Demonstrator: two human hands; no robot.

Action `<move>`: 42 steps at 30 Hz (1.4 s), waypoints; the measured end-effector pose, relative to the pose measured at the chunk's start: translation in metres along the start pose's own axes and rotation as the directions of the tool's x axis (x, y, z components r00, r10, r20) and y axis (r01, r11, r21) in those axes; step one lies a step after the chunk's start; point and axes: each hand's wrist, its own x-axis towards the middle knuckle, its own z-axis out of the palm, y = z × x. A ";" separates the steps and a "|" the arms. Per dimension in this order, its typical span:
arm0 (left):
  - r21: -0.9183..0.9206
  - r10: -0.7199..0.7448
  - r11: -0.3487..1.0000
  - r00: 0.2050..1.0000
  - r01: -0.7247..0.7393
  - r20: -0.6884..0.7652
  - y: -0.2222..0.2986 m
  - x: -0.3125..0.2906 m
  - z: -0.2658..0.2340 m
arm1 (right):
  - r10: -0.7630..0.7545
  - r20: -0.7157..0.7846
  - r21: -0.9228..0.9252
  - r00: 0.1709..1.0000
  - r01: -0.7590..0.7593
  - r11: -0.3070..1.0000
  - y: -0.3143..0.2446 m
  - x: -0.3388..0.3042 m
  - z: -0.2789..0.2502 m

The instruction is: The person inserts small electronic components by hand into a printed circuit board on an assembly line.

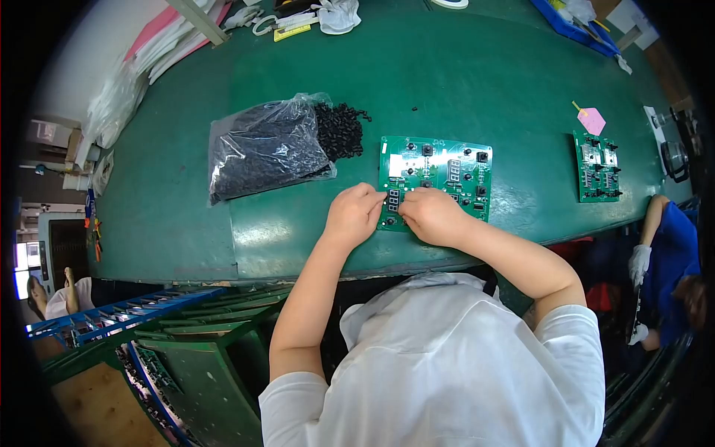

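A green circuit board (477, 208) with black push buttons and dark digit displays lies flat on the table in front of me. My left hand (356, 214) is at its left edge, fingertips pinched beside a digit display (393, 200). Over the board's lower middle, my right hand (436, 216) is closed too, its thumb and forefinger pressed together just right of that display. Whatever either pinch holds is too small or hidden to make out. Up and left of the board, small black plastic pieces (341, 130) spill from a clear plastic bag (272, 149) full of them.
Another circuit board (598, 175) with a pink tag (592, 121) is at the right of the green table (298, 246). A blue tray (570, 26) and a white glove (339, 16) are at the far side. A person in blue (674, 238) is at right.
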 end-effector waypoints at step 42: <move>-0.652 -0.538 0.711 0.801 0.263 -0.263 0.007 -0.034 0.030 | 0.565 0.693 -0.687 0.447 0.175 0.705 -0.013 0.170 -0.013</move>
